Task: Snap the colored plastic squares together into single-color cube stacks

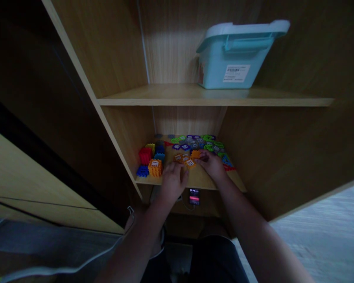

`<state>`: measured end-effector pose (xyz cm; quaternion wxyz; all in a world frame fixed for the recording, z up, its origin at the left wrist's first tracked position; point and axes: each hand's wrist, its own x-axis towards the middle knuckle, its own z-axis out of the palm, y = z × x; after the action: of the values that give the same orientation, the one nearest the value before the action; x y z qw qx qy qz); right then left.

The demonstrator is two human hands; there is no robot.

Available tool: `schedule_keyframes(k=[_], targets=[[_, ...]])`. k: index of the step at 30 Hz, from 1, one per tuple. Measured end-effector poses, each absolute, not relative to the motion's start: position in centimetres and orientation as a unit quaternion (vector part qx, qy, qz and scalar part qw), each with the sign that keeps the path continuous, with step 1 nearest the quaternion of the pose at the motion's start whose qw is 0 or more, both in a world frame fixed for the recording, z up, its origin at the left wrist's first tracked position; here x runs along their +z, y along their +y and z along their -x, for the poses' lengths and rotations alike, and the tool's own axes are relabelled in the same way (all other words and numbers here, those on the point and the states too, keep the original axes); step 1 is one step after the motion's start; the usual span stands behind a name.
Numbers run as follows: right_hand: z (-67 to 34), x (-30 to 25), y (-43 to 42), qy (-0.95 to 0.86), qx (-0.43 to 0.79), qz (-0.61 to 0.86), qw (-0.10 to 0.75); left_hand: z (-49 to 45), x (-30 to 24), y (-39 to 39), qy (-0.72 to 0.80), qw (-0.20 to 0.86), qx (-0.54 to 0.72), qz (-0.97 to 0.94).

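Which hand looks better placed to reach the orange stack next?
Probably the left hand: it is close beside the orange stack. The right hand is farther off, at an orange piece.

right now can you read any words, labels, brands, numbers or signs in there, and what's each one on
Nothing reads with certainty.
White label on the turquoise bin: barcode and print, too small.
Phone: digits atop its screen, too blurred.
Orange stack: white sticker, marks too small.
Loose orange tiles: white printed marks, unreadable.
Purple tiles: same.
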<state>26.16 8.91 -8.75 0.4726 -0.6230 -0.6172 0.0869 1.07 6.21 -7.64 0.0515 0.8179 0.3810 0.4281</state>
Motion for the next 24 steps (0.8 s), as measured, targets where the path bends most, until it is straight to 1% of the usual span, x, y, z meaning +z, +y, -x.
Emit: schedule_keyframes(k=[4, 9, 14, 20, 24], targets=[[-26.1, -8.7, 8.7, -0.619, 0.072, 0.642, 0.446, 2.1, -9.6, 2.9, 0.387, -0.008, 0.349, -0.854], [-26.2, -8.8, 8.5, -0.622, 0.005, 0.68, 0.388, 5.5, -11.9, 1.9, 0.364, -0.03, 0.283, -0.887], [-26.9, -9.2, 8.8, -0.612, -0.009, 0.71, 0.348, 6.1, -13.0, 1.5, 0.372, -0.057, 0.255, -0.891], [-26.9, -9.1, 8.5, -0.588, -0.02, 0.724, 0.361, 6.0, -12.9, 1.3, 0.366, -0.054, 0.244, -0.896], [-26.1, -7.9, 7.5, -0.581, -0.036, 0.702, 0.409, 6.1, -13.2, 1.5, 0.364, -0.055, 0.246, -0.897]])
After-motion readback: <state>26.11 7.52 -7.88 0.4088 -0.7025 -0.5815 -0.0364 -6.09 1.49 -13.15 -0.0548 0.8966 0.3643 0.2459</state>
